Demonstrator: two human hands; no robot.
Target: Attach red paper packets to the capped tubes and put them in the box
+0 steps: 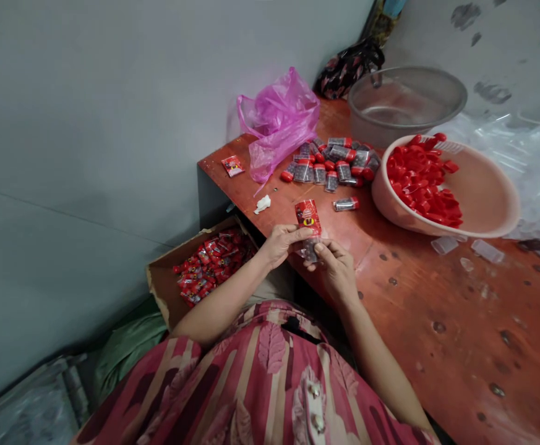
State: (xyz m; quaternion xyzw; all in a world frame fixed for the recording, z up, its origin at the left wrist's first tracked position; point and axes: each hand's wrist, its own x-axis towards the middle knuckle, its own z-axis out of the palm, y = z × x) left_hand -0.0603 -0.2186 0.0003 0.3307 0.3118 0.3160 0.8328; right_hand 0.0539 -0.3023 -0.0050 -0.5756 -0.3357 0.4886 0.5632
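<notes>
At table (418, 296) edge | both hands (279, 246) (338, 267) pinching red-topped packet (307, 213) | lower end partly hidden

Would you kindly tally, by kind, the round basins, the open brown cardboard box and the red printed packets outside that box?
Packets: 2 (held red printed packet; flat red printed packet)
Basins: 2 (round pink basin; round grey basin)
Boxes: 1 (open brown cardboard box)
Total: 5

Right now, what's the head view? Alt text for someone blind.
A person's left hand and right hand hold a red packet near the reddish table's edge. Beyond lie red-capped clear containers with dark contents, beside a pink bowl of red pieces; an open carton at lower left holds red packets.
</notes>
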